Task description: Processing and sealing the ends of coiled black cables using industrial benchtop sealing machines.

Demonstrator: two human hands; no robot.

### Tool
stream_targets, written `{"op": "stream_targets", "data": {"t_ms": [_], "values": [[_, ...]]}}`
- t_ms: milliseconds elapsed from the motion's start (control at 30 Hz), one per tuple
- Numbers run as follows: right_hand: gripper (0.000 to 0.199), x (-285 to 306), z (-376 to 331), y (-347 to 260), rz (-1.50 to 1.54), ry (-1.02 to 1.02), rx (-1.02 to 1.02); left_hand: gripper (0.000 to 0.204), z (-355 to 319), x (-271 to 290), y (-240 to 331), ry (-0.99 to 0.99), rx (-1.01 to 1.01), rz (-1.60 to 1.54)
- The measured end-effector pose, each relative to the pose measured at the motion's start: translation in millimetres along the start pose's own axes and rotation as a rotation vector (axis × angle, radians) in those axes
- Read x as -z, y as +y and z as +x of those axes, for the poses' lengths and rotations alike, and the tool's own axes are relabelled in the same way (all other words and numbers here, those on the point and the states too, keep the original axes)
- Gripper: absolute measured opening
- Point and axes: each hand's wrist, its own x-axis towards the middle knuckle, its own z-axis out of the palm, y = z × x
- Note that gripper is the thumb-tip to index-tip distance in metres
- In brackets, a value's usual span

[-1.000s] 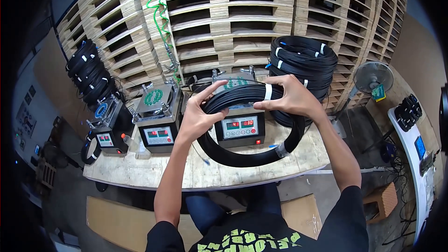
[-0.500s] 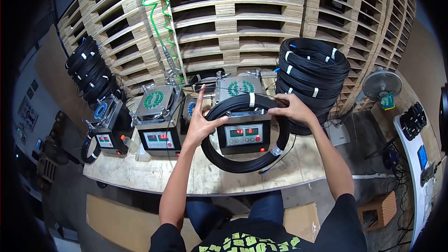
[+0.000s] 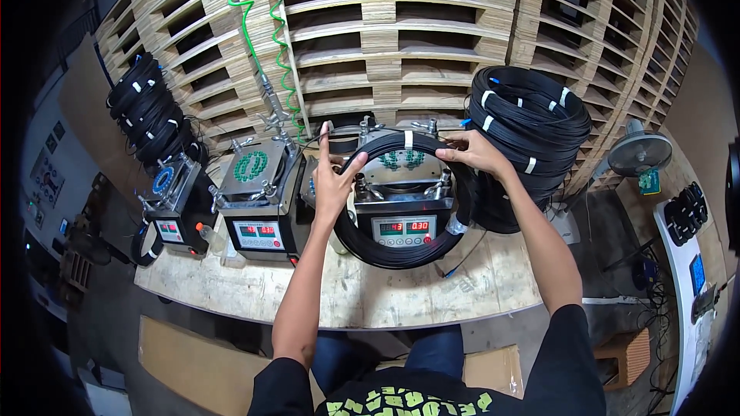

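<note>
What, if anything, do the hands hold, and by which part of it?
A round coil of black cable: the left hand grips its upper left part, the right hand its upper right.

Wooden table (image 3: pixel 370 300) with three boxy machines (image 3: pixel 291 216), black coils (image 3: pixel 532 166), apparently a bottle (image 3: pixel 216 240)

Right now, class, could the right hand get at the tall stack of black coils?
Probably yes: the stack is close beside the right hand, nothing evident between, but that hand holds a black coil.

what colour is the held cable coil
The cable coil is black, seen best in the head view.
</note>
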Motion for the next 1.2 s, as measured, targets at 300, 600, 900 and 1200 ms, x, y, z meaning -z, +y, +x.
{"op": "stream_targets", "data": {"t_ms": [300,600,900,1200], "values": [[0.067,-12,15,19,-0.104,-0.045,-0.011,0.093,-1,-5,-21,0.010,0.059,0.091],[0.043,-20,-14,25,0.019,0.237,-0.066,0.064,-10,14,-42,0.108,0.368,-0.705],[0.041,-66,-156,56,0.371,0.493,-0.143,0.045,-109,28,-66,0.366,0.802,-1.504],[0.023,-163,-224,22,0.973,0.047,-0.388,0.051,-166,-31,16,-0.034,1.012,-1.872]]}}
